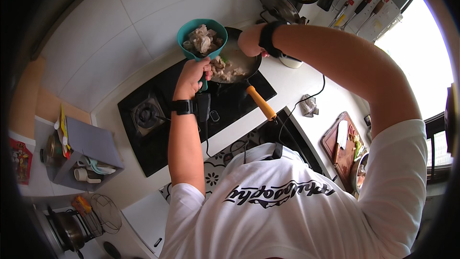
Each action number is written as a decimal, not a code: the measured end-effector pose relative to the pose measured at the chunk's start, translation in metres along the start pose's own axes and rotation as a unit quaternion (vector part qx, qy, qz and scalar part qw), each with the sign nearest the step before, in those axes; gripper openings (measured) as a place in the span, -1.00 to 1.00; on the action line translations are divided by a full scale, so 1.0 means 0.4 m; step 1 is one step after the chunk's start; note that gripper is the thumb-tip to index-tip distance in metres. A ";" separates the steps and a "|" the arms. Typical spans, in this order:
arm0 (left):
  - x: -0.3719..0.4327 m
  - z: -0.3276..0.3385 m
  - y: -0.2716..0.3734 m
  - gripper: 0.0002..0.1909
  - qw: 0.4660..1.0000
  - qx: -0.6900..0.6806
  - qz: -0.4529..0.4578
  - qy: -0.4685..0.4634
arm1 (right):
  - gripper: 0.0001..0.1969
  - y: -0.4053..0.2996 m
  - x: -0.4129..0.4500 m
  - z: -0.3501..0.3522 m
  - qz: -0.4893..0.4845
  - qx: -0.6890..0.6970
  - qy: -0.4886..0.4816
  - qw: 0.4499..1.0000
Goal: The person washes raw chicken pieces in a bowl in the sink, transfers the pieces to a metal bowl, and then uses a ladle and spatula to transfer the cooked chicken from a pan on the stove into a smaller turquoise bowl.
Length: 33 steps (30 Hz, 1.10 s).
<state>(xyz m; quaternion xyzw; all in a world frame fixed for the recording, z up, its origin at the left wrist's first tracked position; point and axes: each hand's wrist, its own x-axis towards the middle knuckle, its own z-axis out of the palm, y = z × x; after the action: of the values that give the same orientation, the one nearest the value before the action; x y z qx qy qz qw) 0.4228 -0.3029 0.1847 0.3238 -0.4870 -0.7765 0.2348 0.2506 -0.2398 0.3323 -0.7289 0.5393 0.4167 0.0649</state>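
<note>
My left hand [194,75] grips the handle of a teal plastic scoop [182,47], which holds pieces of pale cooked meat [203,39]. The scoop is above the left rim of a dark wok [233,34] with an orange handle [261,103]. Inside the wok, more meat pieces [226,72] lie in cloudy liquid [246,61], with a bit of green among them. Over the wok's right side is my right hand [250,40], its fingers bent and mostly turned out of sight. Whether it holds something cannot be made out.
A black gas hob [161,144] carries the wok; its left burner [146,114] is bare. To the right, a cleaver [342,135] and cut vegetables [356,145] lie on a wooden chopping board [332,135]. A black cable [305,99] crosses the counter near a crumpled plastic bag [309,106]. Pot lids [275,3] stand behind.
</note>
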 end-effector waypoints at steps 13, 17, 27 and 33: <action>0.017 0.070 0.018 -0.74 0.998 -0.033 -0.009 -0.052 | -0.90 0.287 0.219 0.128 -0.451 -0.036 -0.161 0.877; 0.021 -0.004 0.016 -0.76 1.000 -0.009 0.006 -0.021 | -0.87 0.212 0.220 0.167 -0.312 -0.053 -0.130 0.940; 0.028 -0.020 0.010 -0.73 0.998 0.061 0.026 0.000 | -0.88 -0.043 0.018 0.010 -0.190 -0.095 -0.016 0.977; 0.034 0.104 0.003 -0.69 0.999 0.025 0.022 -0.028 | -0.84 0.138 0.162 0.288 -0.202 0.111 -0.082 0.970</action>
<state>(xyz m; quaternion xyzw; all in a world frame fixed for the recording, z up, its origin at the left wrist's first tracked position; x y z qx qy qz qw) 0.3830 -0.2874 0.1951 0.2964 -0.5198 -0.7675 0.2299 0.1469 -0.2472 0.2337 -0.7743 0.4162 0.3912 0.2724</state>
